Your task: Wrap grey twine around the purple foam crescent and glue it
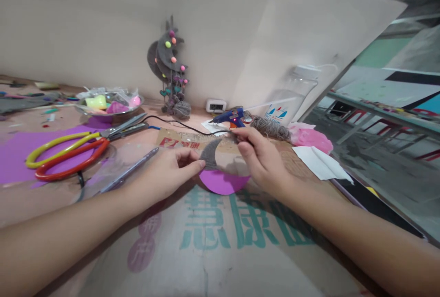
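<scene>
Our left hand pinches the grey crescent, thumb and fingers closed on its lower left edge. Our right hand has its fingers curled in with the thumb close to them, across at 3 o'clock from the crescent; we cannot tell whether that grip has hold of anything. Between our hands, the rounded edge of a purple piece shows at 5 o'clock, just below the crescent. Both lie over the printed cardboard, which spreads toward us at 6 o'clock.

Farther out, we see the blue glue gun at 1 o'clock, its red light lit, and grey yarn beside it at 2 o'clock. The pen and the red-and-yellow-handled scissors lie at 9 o'clock, the metal bowl at 10. At 11, a grey moon decoration with coloured balls stands at the back of our bench.
</scene>
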A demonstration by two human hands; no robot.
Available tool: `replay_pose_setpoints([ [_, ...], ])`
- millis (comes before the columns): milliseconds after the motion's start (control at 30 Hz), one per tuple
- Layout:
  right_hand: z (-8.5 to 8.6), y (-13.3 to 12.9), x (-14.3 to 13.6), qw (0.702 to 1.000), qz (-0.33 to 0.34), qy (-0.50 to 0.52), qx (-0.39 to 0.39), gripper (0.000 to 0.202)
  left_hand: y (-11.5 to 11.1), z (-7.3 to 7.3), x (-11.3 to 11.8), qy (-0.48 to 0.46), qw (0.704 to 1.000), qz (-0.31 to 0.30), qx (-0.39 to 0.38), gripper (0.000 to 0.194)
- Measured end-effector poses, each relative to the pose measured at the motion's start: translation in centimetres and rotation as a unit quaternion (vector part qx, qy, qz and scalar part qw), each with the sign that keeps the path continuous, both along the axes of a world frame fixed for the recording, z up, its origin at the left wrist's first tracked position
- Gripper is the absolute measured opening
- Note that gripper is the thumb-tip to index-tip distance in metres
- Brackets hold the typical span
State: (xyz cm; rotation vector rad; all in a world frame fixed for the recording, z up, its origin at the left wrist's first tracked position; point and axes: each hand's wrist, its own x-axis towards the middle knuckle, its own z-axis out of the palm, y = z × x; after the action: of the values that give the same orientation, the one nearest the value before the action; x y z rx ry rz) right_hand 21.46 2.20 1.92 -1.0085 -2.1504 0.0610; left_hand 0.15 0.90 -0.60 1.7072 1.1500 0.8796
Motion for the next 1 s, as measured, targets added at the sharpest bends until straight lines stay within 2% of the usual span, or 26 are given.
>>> replay_pose_setpoints([
  [100,0.0,-0.8,-0.3,0.991,0.029,-0.123,0.042,0.025,0.0,0.0,0.0,-0.003,1.000,0.005,0.012,0.021],
  [200,-0.3,-1.0,-0.6,0.981,0.020,-0.182,0.058,0.025,0.0,0.0,0.0,-0.004,1.000,0.013,0.023,0.021],
  [300,-0.5,-0.8,-0.6,0.982,-0.001,-0.181,0.060,0.025,0.0,-0.1,0.0,-0.001,1.000,0.012,0.023,0.023],
  [600,-0.8,-0.7,-0.5,0.981,-0.003,-0.185,0.052,0.025,-0.1,0.0,-0.1,0.005,1.000,0.003,0.025,0.023],
  [1000,-1.1,-0.5,-0.3,0.983,0.014,-0.179,0.042,0.025,-0.2,0.1,-0.1,0.000,0.999,-0.012,0.036,0.023],
])
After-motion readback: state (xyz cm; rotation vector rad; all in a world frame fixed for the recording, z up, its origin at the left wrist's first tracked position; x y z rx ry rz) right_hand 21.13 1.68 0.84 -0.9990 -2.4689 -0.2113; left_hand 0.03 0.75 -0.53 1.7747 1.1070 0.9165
